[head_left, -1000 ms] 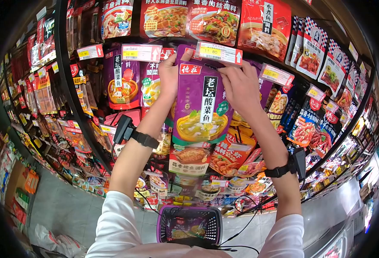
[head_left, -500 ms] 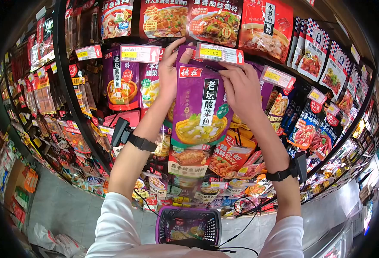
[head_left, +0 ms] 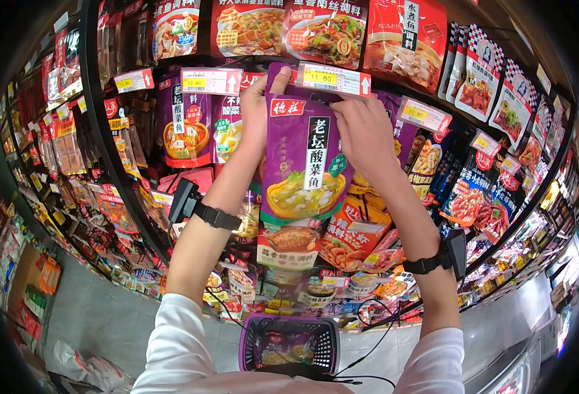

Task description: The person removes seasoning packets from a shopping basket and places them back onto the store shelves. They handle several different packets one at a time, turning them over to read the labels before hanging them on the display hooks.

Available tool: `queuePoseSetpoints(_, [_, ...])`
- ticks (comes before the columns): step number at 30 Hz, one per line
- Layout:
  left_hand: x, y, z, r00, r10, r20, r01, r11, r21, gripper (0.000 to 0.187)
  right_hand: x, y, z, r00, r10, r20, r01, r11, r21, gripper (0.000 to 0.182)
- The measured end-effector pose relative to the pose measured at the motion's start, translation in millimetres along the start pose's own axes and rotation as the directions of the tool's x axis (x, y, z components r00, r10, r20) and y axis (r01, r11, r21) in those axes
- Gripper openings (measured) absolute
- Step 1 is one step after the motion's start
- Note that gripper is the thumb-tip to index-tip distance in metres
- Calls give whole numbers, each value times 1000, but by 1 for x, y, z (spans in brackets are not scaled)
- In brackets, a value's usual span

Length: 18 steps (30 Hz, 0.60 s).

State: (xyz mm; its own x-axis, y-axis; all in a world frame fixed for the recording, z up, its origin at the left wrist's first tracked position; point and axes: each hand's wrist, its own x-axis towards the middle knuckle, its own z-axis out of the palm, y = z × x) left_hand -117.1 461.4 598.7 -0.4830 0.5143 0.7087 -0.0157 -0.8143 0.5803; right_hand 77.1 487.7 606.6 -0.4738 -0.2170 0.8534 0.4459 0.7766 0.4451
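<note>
A purple seasoning packet (head_left: 296, 148) with a picture of a bowl hangs upright at the front of the rack, just below a price tag. My left hand (head_left: 255, 115) is closed on its upper left corner, with the thumb pressed on the front and the fingers behind it, mostly hidden. Around the upper right edge of the same packet, my right hand (head_left: 366, 131) has its fingers bent and pinched together; their tips are partly hidden. Below the purple packet shows another packet (head_left: 288, 244) with a picture of fish.
Price tags (head_left: 332, 79) jut out above my hands, under a row of red packets (head_left: 404, 49). More purple packets (head_left: 183, 125) hang to the left. On the floor below stands a purple-rimmed shopping basket (head_left: 242, 341) with packets inside. Dark cables (head_left: 358, 360) run beside it.
My left fingers, stretched up beside the price tag before, have come down behind the packet. The packet's top has shifted slightly left. My right hand has barely moved.
</note>
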Motion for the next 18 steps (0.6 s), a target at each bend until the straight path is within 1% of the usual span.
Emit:
queuePoseSetpoints(3, [0,5,-3,999,-27,40,27,1000,-6,26,0,0,-2,999,30,26,-30,999,11,12])
queuePoseSetpoints(6, [-3,10,-2,996,-70,49,73,996,-57,26,1,1,-4,998,53,39,-54,998,27,11])
queuePoseSetpoints(9, [1,3,-1,1000,-7,21,8,1000,-24,26,2,2,-4,999,40,31,-41,998,44,9])
queuePoseSetpoints(11, [3,-1,-3,1000,-7,19,7,1000,28,26,3,3,-2,999,32,37,-33,999,38,8])
queuePoseSetpoints(12, [5,-4,-4,1000,-9,18,8,999,54,26,2,2,-1,997,54,60,-56,998,30,8])
queuePoseSetpoints(14, [9,-15,-9,999,-28,26,27,999,42,26,0,2,0,989,104,107,-106,994,13,9])
queuePoseSetpoints(15, [9,-17,-12,999,-37,31,36,999,35,27,-2,2,1,987,115,108,-119,993,28,9])
queuePoseSetpoints(18, [11,-23,-19,995,-91,43,86,991,100,28,-1,6,2,986,134,95,-140,989,55,11])
